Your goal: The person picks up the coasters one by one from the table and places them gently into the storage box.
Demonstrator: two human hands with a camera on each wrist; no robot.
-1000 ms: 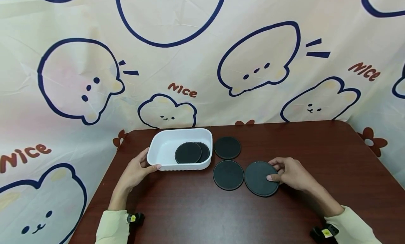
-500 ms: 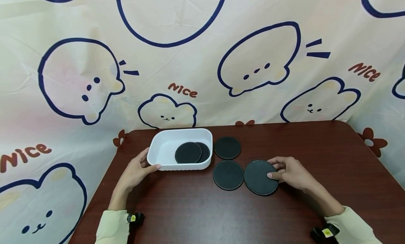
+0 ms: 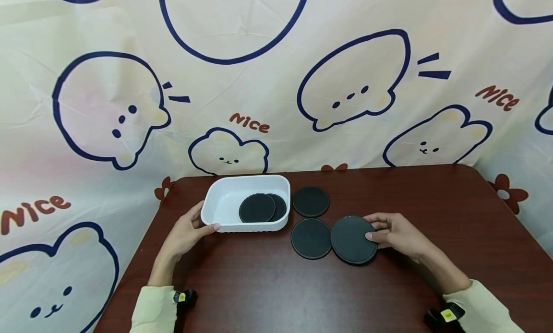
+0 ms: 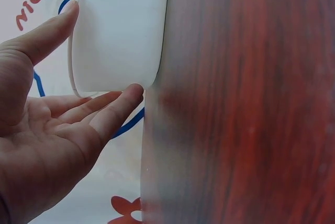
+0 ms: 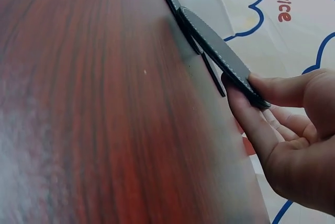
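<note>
A thin black round coaster [image 3: 352,239] with a stitched edge is pinched at its right side by my right hand [image 3: 395,234], thumb on top and fingers beneath. In the right wrist view the held coaster [image 5: 220,48] tilts up off the table. Its left edge meets a flat coaster [image 3: 310,238] in the head view; another coaster [image 3: 311,202] lies behind that one. My left hand [image 3: 186,232] grips the left end of a white plastic tray [image 3: 248,227], its thumb at the front corner. Two overlapping coasters [image 3: 257,208] lie inside the tray toward its right end.
The dark brown wooden table [image 3: 259,285] fills the lower part of the head view. A cream cloth [image 3: 276,83] with blue cartoon outlines hangs behind it. The tray's right wall stands close beside the loose coasters.
My right hand has lifted the coaster slightly and shifted it a little left and away from me, so it now overlaps the neighbouring coaster's edge. The left hand and tray have stayed still.
</note>
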